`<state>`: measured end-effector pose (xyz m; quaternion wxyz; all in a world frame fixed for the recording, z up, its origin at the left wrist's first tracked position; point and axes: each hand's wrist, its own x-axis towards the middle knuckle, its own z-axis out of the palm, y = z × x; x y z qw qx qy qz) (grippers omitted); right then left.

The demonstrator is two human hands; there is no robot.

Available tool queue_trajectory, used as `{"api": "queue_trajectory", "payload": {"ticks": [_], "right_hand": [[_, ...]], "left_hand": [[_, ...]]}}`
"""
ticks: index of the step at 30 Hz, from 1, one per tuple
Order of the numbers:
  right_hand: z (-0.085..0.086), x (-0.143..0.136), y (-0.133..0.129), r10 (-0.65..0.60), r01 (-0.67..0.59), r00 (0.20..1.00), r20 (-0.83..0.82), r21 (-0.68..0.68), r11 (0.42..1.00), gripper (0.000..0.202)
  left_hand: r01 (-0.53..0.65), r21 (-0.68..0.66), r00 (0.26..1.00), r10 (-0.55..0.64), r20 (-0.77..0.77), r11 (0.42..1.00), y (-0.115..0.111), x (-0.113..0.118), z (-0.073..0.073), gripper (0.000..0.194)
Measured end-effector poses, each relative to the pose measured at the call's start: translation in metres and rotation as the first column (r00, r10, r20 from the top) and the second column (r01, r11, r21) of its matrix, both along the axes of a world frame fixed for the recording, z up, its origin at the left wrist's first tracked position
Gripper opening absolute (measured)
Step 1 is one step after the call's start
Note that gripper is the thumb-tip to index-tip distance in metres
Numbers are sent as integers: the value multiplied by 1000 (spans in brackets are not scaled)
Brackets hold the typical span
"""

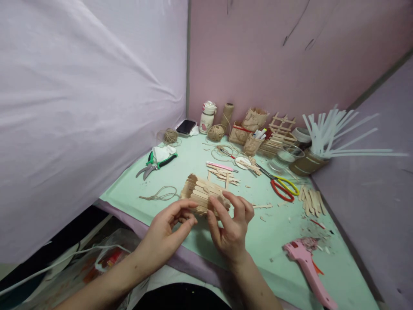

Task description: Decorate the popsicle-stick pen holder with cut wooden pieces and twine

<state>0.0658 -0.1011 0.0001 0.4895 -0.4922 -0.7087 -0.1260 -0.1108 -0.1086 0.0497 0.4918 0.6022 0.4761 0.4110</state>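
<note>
A small box made of craft sticks (201, 193) lies on its side on the green tabletop, its open end facing left. My left hand (172, 226) is at the box's near left corner, thumb and fingers curled together; whatever they pinch, if anything, is too small to make out. Over the box's right part is my right hand (230, 224), fingers spread and fingertips at or just above the sticks. These fingers hide the box's right end. A loose loop of twine (159, 193) lies left of the box.
Green-handled pruning shears (153, 165) lie at left. Loose craft sticks (224, 174) and red-and-yellow scissors (282, 187) lie beyond the box. A pink glue gun (306, 267) rests at right front. Twine balls (216, 132), a bottle (207, 117) and glue sticks (329, 133) stand at the back.
</note>
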Motion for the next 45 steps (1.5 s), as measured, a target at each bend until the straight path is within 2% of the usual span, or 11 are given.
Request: {"api": "queue_trajectory", "payload": {"ticks": [6,11,13,15,18,21,25,32,38,45], "right_hand": [[0,2,1,39,-39,999,-3,5,999,41],[3,4,4,127,-135,959,-252,-13,991,47],[8,6,5,122,-155,931,-344,-72,985,40],[14,7,7,108,-159,925,-363,-113,981,26],[23,7,5,56,-76,967,-247,-71,995,12],[27,3,1,-30,30,995,-91,-2,1000,16],[25,-2,0,-99,98,995,18,46,994,18],[20,-2,5,-55,50,998,31,145,988,11],[23,4,6,22,-30,997,69,120,992,11],[28,5,5,24,-30,997,74,81,996,14]], "left_hand": [[-7,6,1000,7,2,1000,0,0,-2,28],[-24,21,1000,24,-5,1000,3,-1,-3,26],[-20,23,1000,20,-11,1000,5,-1,-2,26],[-13,24,1000,13,-13,1000,7,-2,-3,26],[-9,29,1000,9,-14,1000,9,-3,-4,25],[-8,46,1000,9,-18,999,9,-3,-6,25],[-5,54,999,8,-43,999,7,-2,-7,26],[-11,106,998,18,-65,994,7,-2,-7,23],[-5,111,996,16,-93,994,7,-2,-5,22],[-4,127,994,18,-110,992,8,-3,-6,22]]}}
